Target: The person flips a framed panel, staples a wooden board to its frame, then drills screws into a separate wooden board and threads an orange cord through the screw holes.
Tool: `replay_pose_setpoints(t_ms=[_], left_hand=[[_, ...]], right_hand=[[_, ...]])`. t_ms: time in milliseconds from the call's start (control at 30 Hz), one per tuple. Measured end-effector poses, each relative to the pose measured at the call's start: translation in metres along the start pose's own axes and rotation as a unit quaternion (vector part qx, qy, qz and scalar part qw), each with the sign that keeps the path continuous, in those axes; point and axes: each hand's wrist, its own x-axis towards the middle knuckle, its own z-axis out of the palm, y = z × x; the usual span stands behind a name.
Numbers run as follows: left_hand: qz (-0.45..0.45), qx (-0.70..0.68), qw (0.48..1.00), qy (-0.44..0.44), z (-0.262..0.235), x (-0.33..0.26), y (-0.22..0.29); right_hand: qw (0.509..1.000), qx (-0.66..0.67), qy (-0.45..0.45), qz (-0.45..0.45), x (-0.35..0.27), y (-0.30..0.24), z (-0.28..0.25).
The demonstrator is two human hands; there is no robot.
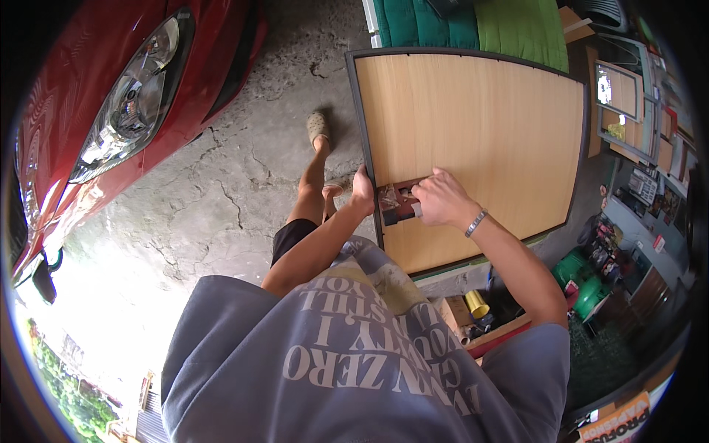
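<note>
A large light-wood panel (473, 118) with a thin dark frame lies before me, tilted slightly in view. My left hand (362, 192) grips the frame's left edge, its fingers partly hidden. Against the panel's left side is a dark reddish-brown piece (390, 198) with a darker block at its near end; its exact kind is unclear. My right hand (442, 198), with a metal band at the wrist, is closed at that piece's right side. Whatever its fingers hold is mostly covered.
A red car (177, 81) stands at the left on cracked concrete (221, 170). Beyond the panel lies green quilted fabric (517, 29). A box with a yellow cup (477, 303) sits near my right arm. Framed panes (619, 92) and a green rounded object (583, 284) crowd the right.
</note>
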Motion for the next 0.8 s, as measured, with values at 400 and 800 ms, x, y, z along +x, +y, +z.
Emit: replay_pose_setpoints(t_ms=[400,800], left_hand=[[0.046,0.061,0.996,-0.055,0.026,0.026,0.066],[0.019,0.039,0.998,0.051,0.041,0.070,0.078]], right_hand=[[0.992,0.040,0.107,-0.046,0.014,0.048,-0.080],[0.999,-0.022,0.035,-0.013,0.051,0.042,-0.116]])
